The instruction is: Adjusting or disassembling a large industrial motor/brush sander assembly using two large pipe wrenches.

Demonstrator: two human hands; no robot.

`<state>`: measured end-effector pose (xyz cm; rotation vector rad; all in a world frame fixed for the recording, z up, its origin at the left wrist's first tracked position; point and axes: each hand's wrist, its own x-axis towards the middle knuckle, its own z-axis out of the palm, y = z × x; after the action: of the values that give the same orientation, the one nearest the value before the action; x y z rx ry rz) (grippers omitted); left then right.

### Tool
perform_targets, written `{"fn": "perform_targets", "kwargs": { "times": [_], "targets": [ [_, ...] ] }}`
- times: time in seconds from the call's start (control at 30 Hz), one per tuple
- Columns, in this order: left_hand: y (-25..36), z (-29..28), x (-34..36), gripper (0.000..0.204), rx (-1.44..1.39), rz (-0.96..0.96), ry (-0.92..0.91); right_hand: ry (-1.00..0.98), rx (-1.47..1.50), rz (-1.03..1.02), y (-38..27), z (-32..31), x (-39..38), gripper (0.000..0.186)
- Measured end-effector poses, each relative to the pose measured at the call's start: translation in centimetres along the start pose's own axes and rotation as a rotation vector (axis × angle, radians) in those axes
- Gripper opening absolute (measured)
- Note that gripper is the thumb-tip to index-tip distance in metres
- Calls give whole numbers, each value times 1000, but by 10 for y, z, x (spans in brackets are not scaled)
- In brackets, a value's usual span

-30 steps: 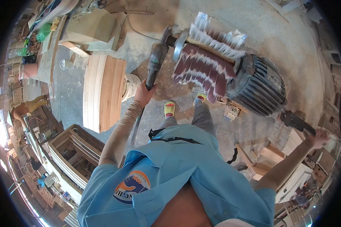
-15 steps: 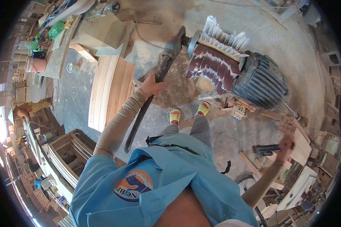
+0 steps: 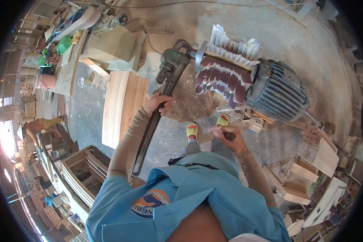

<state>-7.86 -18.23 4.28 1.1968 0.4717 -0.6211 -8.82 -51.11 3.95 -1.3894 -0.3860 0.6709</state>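
A large dark pipe wrench (image 3: 149, 131) slants across the left middle of the head view. My left hand (image 3: 159, 104) is closed around its handle, partway along. The wrench's jaws meet the shaft end beside a round metal flange (image 3: 201, 55). That shaft carries a sanding brush roller (image 3: 226, 74) with maroon abrasive strips and pale bristles, joined to a ribbed electric motor (image 3: 277, 92). Closer to my body, my right hand (image 3: 231, 138) is closed on a dark-handled tool (image 3: 229, 136). Only the handle's end shows; the rest is hidden by my fingers and blur.
Stacked pale boards (image 3: 123, 107) stand left of the wrench. Beyond them are a wooden box (image 3: 111, 44) and a cluttered bench (image 3: 68, 76). A wooden frame (image 3: 82, 167) is at lower left. Drawer-like wooden pieces (image 3: 296, 181) lie at right. My yellow sandals (image 3: 192, 130) are on the floor.
The wrench head has turned and now meets the shaft end with its jaws in view. My right hand has swung in from the far right with the dark tool.
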Motion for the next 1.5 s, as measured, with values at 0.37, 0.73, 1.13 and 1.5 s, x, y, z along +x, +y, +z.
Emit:
{"fn": "perform_targets", "kwargs": {
  "times": [0.37,0.73,1.13,1.5],
  "targets": [
    [-29,-20,-94,24,796,16,500,-100,-64,176,26,91,130,50],
    [-38,-21,-124,33,1457,95,518,293,511,450,52,136,134,21],
    [-38,-13,-209,57,-269,347,-101,273,885,453,73,126,108,7],
    [8,37,-168,34,240,1486,649,284,892,310,-13,152,100,16]
  ]
}}
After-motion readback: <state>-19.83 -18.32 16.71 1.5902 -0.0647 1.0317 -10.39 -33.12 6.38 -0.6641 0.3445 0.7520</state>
